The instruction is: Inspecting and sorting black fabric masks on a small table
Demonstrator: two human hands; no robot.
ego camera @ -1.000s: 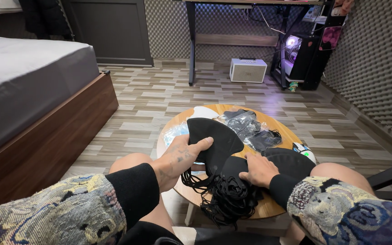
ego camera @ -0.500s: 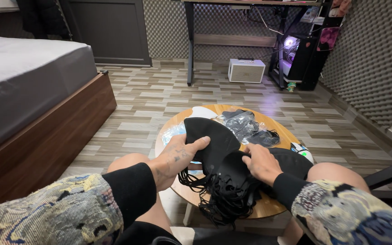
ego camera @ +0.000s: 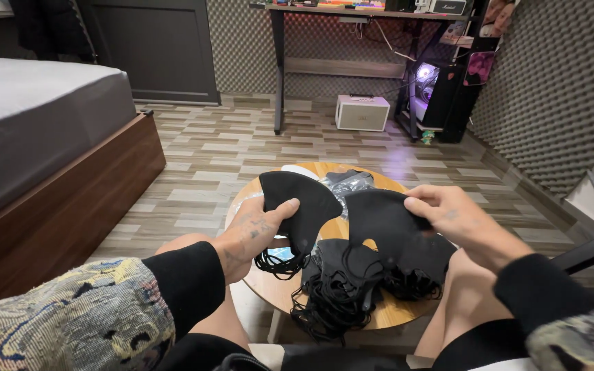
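Black soft-fabric face mask (ego camera: 295,206) pinched at edge by left hand (ego camera: 252,233), second black mask (ego camera: 379,220) by right hand (ego camera: 458,220); judged light, limp, loops tangle-prone.

1. A bed (ego camera: 36,130) with a grey cover stands at the left on a dark wooden base.
2. A small white box-shaped speaker (ego camera: 361,113) sits on the striped wood floor (ego camera: 201,158) — just beside a desk leg.
3. The desk (ego camera: 352,14) stands at the back wall.
4. A lit computer tower (ego camera: 426,93) glows purple — right of the speaker.
5. Grey foam panels (ego camera: 558,89) cover the right wall.
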